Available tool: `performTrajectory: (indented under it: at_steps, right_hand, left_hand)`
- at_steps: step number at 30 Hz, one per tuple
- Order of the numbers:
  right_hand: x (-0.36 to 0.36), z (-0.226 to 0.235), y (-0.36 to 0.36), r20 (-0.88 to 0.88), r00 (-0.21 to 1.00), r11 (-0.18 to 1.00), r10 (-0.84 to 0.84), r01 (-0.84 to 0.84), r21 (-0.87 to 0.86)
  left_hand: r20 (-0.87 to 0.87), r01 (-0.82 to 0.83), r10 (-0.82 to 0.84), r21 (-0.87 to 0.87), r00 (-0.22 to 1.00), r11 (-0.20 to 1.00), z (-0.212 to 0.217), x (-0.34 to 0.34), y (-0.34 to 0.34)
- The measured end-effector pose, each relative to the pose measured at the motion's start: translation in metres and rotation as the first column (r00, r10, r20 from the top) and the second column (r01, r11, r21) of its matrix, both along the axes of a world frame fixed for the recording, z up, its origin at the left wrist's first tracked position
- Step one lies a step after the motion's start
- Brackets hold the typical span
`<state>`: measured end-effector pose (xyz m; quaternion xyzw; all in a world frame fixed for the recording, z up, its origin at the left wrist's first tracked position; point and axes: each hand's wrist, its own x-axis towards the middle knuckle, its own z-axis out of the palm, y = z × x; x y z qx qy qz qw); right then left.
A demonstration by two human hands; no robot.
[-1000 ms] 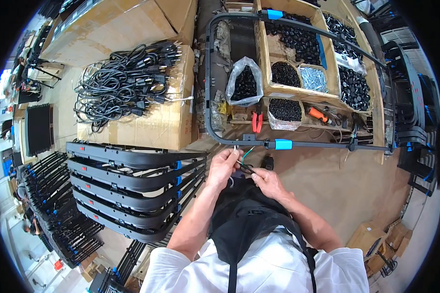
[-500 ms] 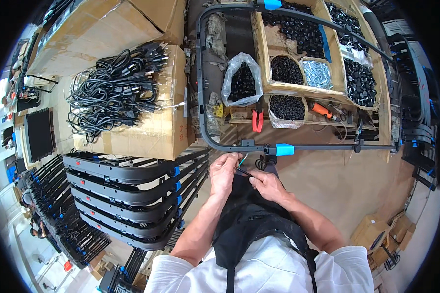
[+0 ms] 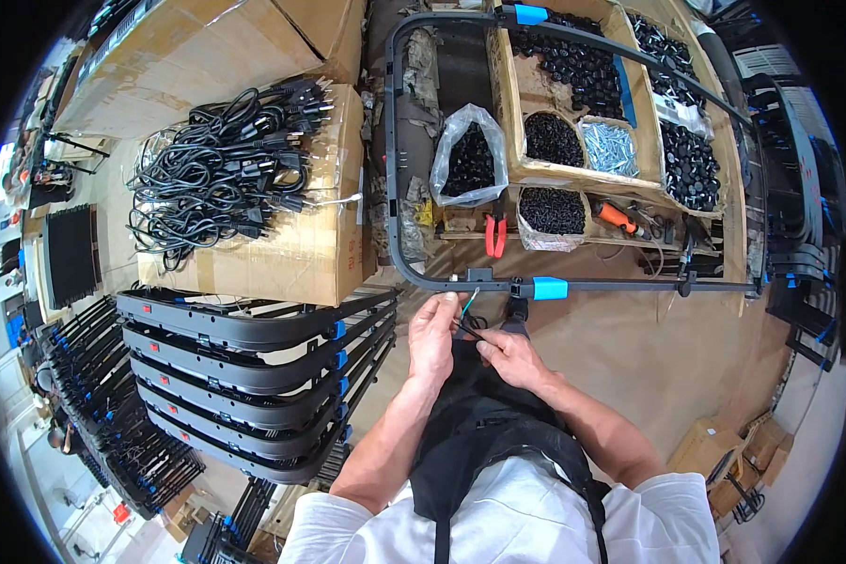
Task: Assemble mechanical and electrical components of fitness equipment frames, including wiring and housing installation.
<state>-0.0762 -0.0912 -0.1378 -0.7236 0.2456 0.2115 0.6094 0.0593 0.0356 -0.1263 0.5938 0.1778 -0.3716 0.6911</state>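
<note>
Both hands working thin wires just below dark frame rail. Left hand pinching wires, keeping them taut near rail; right hand closing fingers on loose ends. Am keeping pliers within reach on surface.

Both hands, left hand & right hand, pinch thin wires below black frame.

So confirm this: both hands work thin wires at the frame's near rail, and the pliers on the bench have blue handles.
Wrong on the colour: the head view shows the pliers have red handles. Both hands, left and right, do work the wires at the frame.
</note>
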Motion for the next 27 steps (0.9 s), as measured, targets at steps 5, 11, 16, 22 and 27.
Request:
performTrajectory:
  at_steps: [5, 11, 16, 22, 27]
  right_hand:
    - [-0.001, -0.006, 0.004, -0.010, 0.998, 0.996, -0.068, 0.068, 0.052]
    - [0.019, -0.002, 0.006, 0.175, 0.980, 0.995, -0.093, 0.100, -0.029]
    - [0.041, 0.014, 0.015, 0.054, 0.969, 0.962, -0.241, 0.232, 0.142]
    - [0.056, 0.048, 0.012, 0.255, 0.946, 0.891, 0.198, -0.065, -0.449]
    - [0.100, 0.131, -0.031, -0.184, 0.970, 0.773, 0.160, -0.239, -0.587]
  left_hand:
    - [-0.026, 0.020, -0.023, -0.091, 0.999, 0.996, -0.009, 0.002, 0.005]
    - [0.600, -0.119, -0.267, 0.525, 0.754, 0.843, -0.023, -0.033, 0.055]
    - [0.487, 0.415, -0.564, 0.386, 0.667, 0.824, -0.027, -0.060, 0.076]
    - [0.342, 0.546, -0.529, 0.053, 0.777, 0.836, -0.048, -0.057, 0.074]
    - [0.052, 0.304, -0.302, -0.034, 0.952, 0.952, -0.040, -0.061, 0.085]
